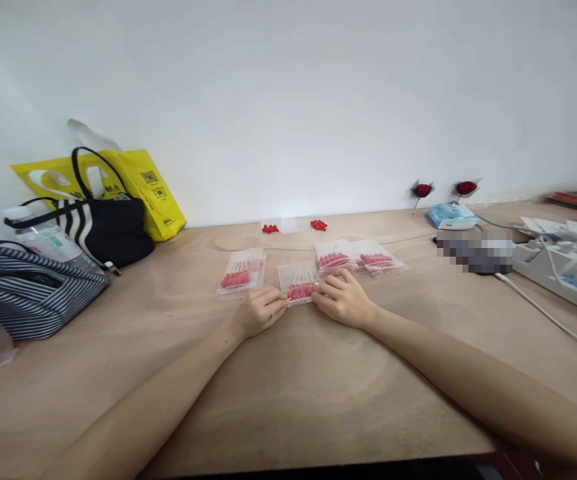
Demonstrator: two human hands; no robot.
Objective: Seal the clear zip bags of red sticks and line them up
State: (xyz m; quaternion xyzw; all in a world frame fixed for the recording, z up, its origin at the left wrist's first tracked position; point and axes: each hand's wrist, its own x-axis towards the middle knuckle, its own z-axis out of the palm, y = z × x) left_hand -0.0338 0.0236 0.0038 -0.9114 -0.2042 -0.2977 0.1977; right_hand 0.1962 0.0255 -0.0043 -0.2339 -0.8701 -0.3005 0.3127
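Observation:
A small clear zip bag [299,281] with red-tipped pieces inside lies flat on the wooden table [288,400]. My left hand [261,310] pinches its left near edge and my right hand [342,299] pinches its right near edge. A similar filled bag [242,272] lies just to the left. Two more filled bags [358,257] overlap just behind my right hand. Farther back, near the wall, lie two little heaps of red caps [270,229] on clear bags.
Striped bags [28,290], a black handbag [106,230] and a yellow carrier bag [143,187] crowd the left. On the right lie a white power strip with cables [563,267], a blue-white packet [453,215] and two red rose ornaments [422,191].

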